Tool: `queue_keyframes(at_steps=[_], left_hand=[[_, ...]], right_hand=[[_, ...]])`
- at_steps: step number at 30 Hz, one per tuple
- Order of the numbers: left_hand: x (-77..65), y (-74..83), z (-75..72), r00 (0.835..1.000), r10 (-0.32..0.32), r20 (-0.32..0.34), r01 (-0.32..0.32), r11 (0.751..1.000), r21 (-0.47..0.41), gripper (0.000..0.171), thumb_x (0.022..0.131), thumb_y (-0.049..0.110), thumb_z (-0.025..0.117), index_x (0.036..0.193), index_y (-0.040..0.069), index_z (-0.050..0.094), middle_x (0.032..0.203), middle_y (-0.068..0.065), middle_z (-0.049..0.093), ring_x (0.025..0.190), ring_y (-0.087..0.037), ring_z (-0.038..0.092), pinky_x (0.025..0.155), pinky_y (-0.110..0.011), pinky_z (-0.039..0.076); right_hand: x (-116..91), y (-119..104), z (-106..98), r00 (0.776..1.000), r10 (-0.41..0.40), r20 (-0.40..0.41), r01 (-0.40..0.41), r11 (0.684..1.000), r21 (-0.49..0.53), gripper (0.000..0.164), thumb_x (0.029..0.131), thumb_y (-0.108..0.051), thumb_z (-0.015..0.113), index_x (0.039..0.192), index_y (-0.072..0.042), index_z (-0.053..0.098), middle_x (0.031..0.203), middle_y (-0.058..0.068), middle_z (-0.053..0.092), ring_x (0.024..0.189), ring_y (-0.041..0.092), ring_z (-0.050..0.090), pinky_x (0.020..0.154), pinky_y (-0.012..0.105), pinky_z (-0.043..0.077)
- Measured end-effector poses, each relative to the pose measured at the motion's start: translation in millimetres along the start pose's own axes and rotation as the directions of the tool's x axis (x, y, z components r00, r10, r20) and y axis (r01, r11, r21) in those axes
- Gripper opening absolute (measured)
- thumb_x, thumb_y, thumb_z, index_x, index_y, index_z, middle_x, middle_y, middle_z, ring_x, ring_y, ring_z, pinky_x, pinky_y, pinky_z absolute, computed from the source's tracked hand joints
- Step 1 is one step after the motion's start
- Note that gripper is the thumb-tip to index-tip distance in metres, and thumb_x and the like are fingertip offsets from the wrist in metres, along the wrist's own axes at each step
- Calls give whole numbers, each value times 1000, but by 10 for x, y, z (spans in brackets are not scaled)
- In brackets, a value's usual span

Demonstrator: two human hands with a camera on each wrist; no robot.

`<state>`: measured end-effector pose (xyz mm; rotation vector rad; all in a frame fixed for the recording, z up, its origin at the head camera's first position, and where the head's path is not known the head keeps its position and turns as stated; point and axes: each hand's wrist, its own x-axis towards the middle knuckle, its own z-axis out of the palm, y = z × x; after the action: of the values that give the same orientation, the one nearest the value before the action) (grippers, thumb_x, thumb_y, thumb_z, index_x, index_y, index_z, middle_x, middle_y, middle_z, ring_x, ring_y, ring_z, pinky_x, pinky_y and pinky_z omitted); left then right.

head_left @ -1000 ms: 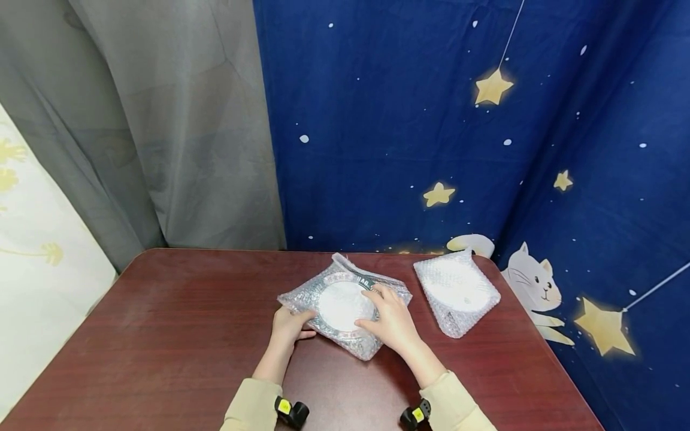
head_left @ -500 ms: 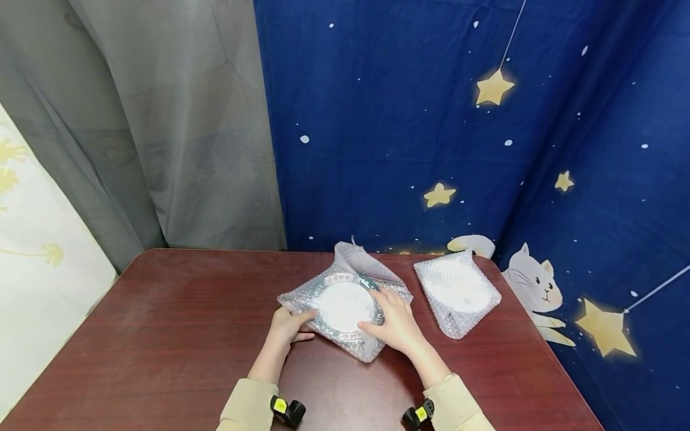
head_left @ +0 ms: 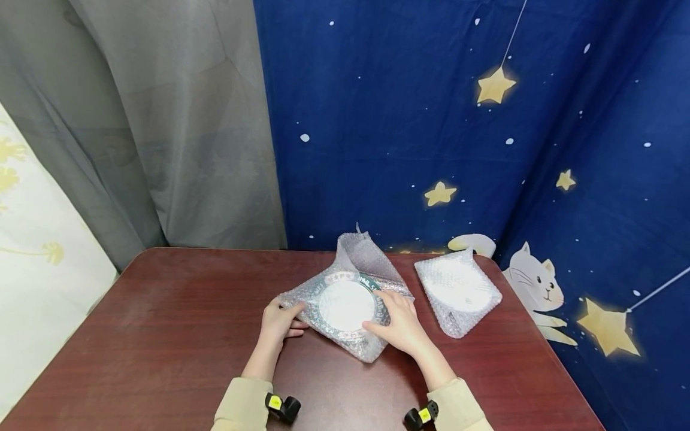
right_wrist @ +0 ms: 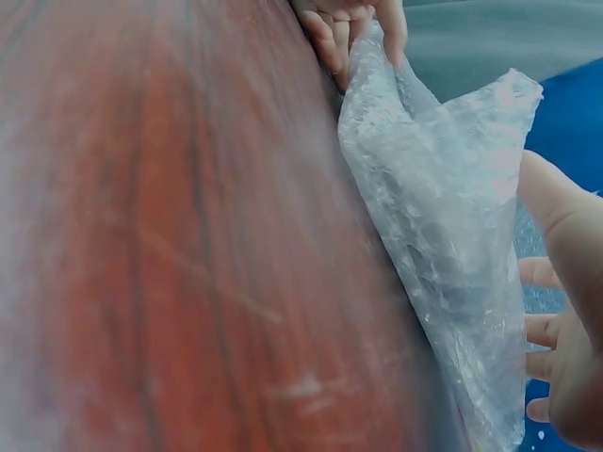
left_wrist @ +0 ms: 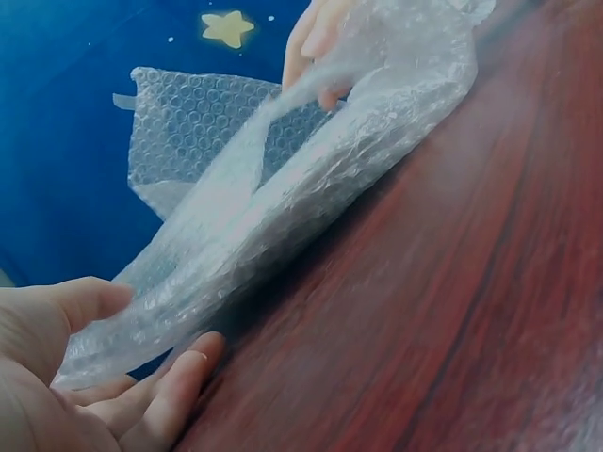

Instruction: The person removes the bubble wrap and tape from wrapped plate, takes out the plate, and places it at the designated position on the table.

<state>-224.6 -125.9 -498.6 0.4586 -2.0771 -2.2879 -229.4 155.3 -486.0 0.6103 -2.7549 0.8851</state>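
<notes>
A round disc (head_left: 347,305) with a bright white middle and a dark green lettered rim lies in a sheet of bubble wrap (head_left: 372,346) on the table. At the wrap's left corner my left hand (head_left: 276,323) holds on, thumb above and fingers below, as the left wrist view also shows. My right hand (head_left: 401,323) rests on the disc's right side, fingers stretched out and thumb spread towards the near side. Behind the disc, a flap of the wrap (left_wrist: 188,132) stands up. In the right wrist view the wrap hides the disc.
To the right, near the table's far corner, lies a second bubble-wrapped item (head_left: 458,284) with a white round face. The dark red wooden table (head_left: 178,335) ends at a grey curtain (head_left: 205,149) and a blue star-patterned curtain (head_left: 377,149).
The wrap's far flap has risen and opened away from the disc, showing more of its rim. My left hand has slid slightly left to the corner; my right hand has shifted slightly right.
</notes>
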Motion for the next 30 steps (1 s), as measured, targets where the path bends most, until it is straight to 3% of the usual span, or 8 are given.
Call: queue_keyframes(at_steps=[7,13,22,30], left_hand=[[74,20,-98,992,109,-64,-104,992,76,50,86,9,70,128,-7,47,88,-13,65,57,-14,64,49,-28,55],[110,42,-175,984,164,-63,-156,981,116,37,89,15,69,119,-4,57,99,-17,67,61,-11,64,52,-27,55],[123,30,-217,974,209,-86,-187,960,207,25,90,18,67,104,-3,65,95,-16,69,62,-11,62,52,-28,55],[118,22,-316,969,222,-111,-181,938,297,26,93,21,63,99,-4,67,87,-16,68,56,-18,62,51,-29,55]], right_hand=[[-47,55,-62,999,-25,-32,27,997,73,72,80,-43,75,136,-5,51,133,13,51,126,30,42,107,57,23],[-74,117,-81,997,-38,-71,46,993,112,63,83,-32,74,134,-2,52,126,15,54,121,32,48,103,54,32],[-111,155,-123,997,4,-73,7,988,152,53,85,-29,72,128,-2,55,123,14,53,119,31,47,99,49,39],[-163,184,-184,996,71,-56,-60,984,166,48,83,-31,74,118,-4,55,116,11,53,113,29,49,95,48,41]])
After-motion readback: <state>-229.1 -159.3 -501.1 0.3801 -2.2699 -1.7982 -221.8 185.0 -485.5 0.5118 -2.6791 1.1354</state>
